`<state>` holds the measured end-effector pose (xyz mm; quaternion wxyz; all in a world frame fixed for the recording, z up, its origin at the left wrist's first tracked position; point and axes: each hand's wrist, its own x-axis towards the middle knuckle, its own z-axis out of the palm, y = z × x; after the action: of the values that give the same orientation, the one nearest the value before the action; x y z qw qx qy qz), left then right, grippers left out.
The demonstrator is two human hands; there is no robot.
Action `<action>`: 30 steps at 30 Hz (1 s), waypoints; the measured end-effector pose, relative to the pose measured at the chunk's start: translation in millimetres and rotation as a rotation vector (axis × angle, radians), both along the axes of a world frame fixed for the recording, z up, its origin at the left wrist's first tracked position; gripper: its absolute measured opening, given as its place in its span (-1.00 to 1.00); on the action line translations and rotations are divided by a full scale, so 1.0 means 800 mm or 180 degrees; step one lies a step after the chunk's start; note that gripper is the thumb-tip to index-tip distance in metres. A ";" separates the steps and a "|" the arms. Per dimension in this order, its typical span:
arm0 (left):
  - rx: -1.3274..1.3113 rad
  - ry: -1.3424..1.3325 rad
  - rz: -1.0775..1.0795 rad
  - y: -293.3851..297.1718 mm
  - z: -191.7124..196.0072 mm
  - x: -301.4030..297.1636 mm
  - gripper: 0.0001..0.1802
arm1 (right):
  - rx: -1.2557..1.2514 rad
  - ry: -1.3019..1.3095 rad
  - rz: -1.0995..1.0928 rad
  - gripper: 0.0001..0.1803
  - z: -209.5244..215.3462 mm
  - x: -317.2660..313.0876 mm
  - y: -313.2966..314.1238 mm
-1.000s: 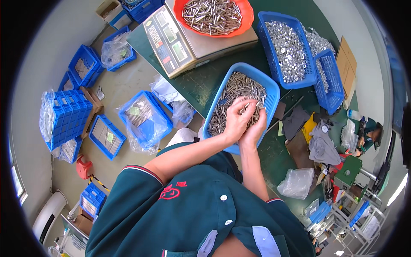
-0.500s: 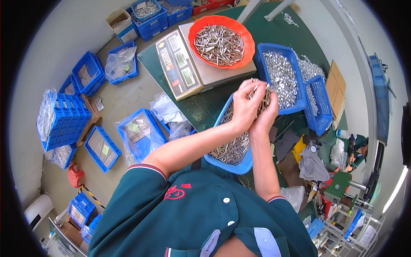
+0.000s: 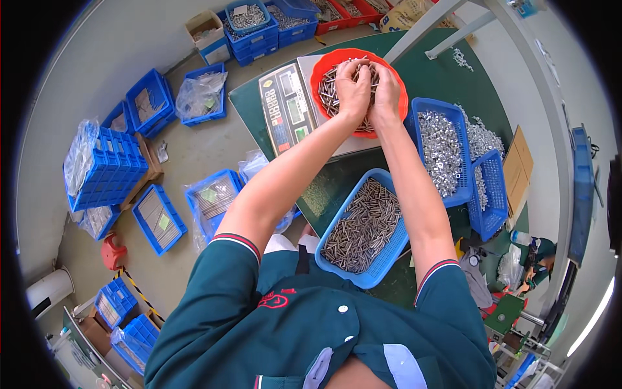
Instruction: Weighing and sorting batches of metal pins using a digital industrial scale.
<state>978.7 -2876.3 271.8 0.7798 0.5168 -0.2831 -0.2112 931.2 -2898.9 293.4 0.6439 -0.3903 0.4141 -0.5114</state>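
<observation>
My left hand (image 3: 353, 92) and my right hand (image 3: 387, 96) are cupped together around a heap of metal pins (image 3: 373, 79), over and partly inside a scalloped orange-red bowl (image 3: 403, 107). More pins (image 3: 328, 91) lie in the bowl around my fingers. Beneath the bowl is a digital weighing scale (image 3: 285, 107) with its display panel on the left. Closer to me, a light-blue basket (image 3: 370, 280) holds a thick layer of the same slim pins (image 3: 363, 227). My fingertips are partly hidden among the pins.
Right of the bowl, a blue basket (image 3: 465, 188) holds shiny nut-like parts, with more heaped behind it. A smaller blue basket (image 3: 494, 214) leans there. A table-frame post (image 3: 424, 29) rises at the back. Blue crates (image 3: 107, 165) stand on the floor at left.
Both cupped hands have moved from above the light-blue basket, away from me and leftward, to the bowl on the scale, carrying pins. The light-blue basket is now in full view.
</observation>
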 end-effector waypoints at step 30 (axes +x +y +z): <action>0.0583 -0.1318 -0.2654 0.311 -0.065 -0.092 -0.83 | 0.0009 0.3102 -0.0208 -0.63 -0.127 -0.270 0.313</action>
<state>905.3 -2627.9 219.5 0.5069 0.4570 -0.5962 -0.4228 715.5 -2648.6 191.8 0.3592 -0.5702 0.6801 -0.2886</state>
